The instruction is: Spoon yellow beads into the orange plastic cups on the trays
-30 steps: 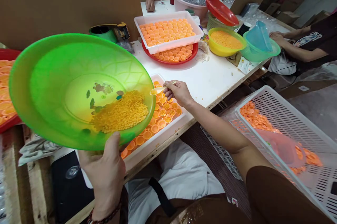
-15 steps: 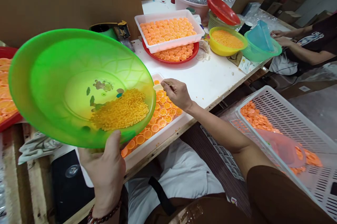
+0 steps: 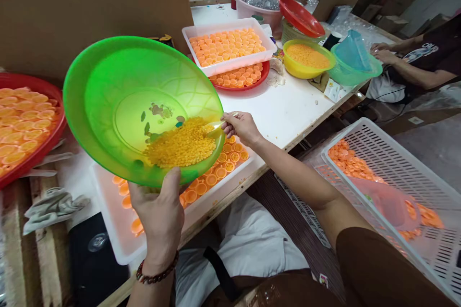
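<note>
My left hand (image 3: 158, 215) grips the lower rim of a big green plastic bowl (image 3: 97, 81), which is tilted toward me. Small yellow beads (image 3: 183, 146) lie heaped against the bowl's lower right side. My right hand (image 3: 239, 127) pinches a pale spoon (image 3: 215, 125) over the bowl's right rim, its tip at the beads. Beneath the bowl is a white tray (image 3: 124, 249) holding rows of small orange cups (image 3: 211, 180); some of those on the right have yellow bits in them. The bowl hides the middle of this tray.
A second tray (image 3: 230, 61) of orange cups rests on a red basin (image 3: 248, 87) at the back. Another red basin (image 3: 59, 127) stands left. A yellow bowl (image 3: 302, 74) of orange pieces sits back right. A white crate (image 3: 406, 167) is below right. A co-worker (image 3: 425, 57) sits beyond.
My left hand has moved the green bowl to the right, uncovering more of the left basin and tray. The spoon in my right hand has gone from outside the rim into the beads.
</note>
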The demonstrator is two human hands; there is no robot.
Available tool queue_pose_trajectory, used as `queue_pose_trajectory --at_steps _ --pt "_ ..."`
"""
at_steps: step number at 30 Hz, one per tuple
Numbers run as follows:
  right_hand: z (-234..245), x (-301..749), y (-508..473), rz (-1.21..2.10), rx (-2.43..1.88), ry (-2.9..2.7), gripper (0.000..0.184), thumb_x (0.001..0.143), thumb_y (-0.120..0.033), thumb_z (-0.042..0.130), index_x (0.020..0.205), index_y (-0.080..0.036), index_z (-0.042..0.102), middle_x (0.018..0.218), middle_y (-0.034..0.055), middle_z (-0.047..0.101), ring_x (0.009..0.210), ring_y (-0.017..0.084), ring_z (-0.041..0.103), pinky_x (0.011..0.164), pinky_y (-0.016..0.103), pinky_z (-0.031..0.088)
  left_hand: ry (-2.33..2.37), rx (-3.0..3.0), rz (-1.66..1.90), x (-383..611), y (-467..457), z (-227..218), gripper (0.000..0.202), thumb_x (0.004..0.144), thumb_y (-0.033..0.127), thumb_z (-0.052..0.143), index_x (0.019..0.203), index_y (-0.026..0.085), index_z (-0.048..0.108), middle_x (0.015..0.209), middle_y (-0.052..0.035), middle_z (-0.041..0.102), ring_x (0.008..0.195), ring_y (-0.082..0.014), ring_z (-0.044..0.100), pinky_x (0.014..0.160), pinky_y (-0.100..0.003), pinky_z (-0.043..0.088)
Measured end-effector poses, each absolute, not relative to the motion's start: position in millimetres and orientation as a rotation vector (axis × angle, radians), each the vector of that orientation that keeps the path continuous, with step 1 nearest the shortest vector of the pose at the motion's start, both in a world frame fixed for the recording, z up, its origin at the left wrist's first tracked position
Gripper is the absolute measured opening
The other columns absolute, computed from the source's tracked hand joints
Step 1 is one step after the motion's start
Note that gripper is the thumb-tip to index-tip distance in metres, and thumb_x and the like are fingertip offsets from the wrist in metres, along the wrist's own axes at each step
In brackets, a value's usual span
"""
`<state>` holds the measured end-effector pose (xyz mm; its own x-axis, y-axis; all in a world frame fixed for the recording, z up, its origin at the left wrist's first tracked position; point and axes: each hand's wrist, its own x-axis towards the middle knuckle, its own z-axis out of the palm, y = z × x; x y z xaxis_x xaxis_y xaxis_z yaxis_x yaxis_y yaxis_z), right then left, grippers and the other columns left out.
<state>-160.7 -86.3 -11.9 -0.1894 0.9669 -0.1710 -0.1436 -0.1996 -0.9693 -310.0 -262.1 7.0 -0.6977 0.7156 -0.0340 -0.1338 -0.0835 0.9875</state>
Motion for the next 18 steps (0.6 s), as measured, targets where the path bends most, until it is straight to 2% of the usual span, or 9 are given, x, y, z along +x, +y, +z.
queue_pose_trajectory --at_steps 3,9,11,15,18 --pt "-12.1 -149.8 -75.5 1.478 -1.130 -1.102 0.027 0.098 -0.029 0.071 0.076 -0.014 0.065 0.058 -0.0020 0.065 0.046 0.008 0.059 0.040 0.016 0.049 1.639 0.584 1.857 -314.8 -261.3 7.0 0.065 0.070 0.028 0.083 0.132 0.028 0.064 0.134 -0.0072 0.069 0.103 -0.0250 0.072 0.068 -0.036 0.067" --pt "-28.1 -143.4 -64.0 1.060 -1.162 -1.462 0.025 0.102 -0.034 0.062 0.084 -0.017 0.064 0.067 -0.0021 0.063 0.053 0.011 0.065 0.046 0.019 0.051 1.709 0.613 1.905 -326.1 -264.7 4.5 0.063 0.069 0.026 0.082 0.129 0.024 0.066 0.137 -0.0094 0.067 0.111 -0.0290 0.070 0.075 -0.039 0.068" --pt "-34.3 -144.6 -61.8 0.884 -1.169 -1.647 0.024 0.105 -0.032 0.057 0.087 -0.018 0.064 0.073 0.0006 0.066 0.059 0.013 0.068 0.054 0.021 0.052 1.739 0.598 1.898 -327.1 -266.1 6.5 0.062 0.068 0.025 0.081 0.127 0.023 0.066 0.138 -0.0104 0.067 0.112 -0.0307 0.070 0.074 -0.039 0.068" --pt "-40.7 -143.8 -59.2 0.475 -1.086 -2.043 0.018 0.104 -0.023 0.056 0.090 -0.017 0.066 0.089 0.0080 0.072 0.083 0.018 0.070 0.079 0.029 0.054 1.729 0.572 1.907 -326.4 -267.8 9.2 0.062 0.067 0.025 0.082 0.127 0.023 0.065 0.139 -0.0107 0.065 0.115 -0.0336 0.069 0.075 -0.044 0.069" --pt "-34.4 -140.0 -64.8 0.360 -0.966 -2.099 0.020 0.106 -0.027 0.054 0.096 -0.017 0.068 0.093 0.0102 0.073 0.089 0.021 0.068 0.085 0.032 0.053 1.771 0.677 1.889 -326.7 -268.5 4.4 0.061 0.072 0.029 0.081 0.129 0.024 0.063 0.139 -0.0110 0.065 0.118 -0.0348 0.069 0.081 -0.051 0.069"
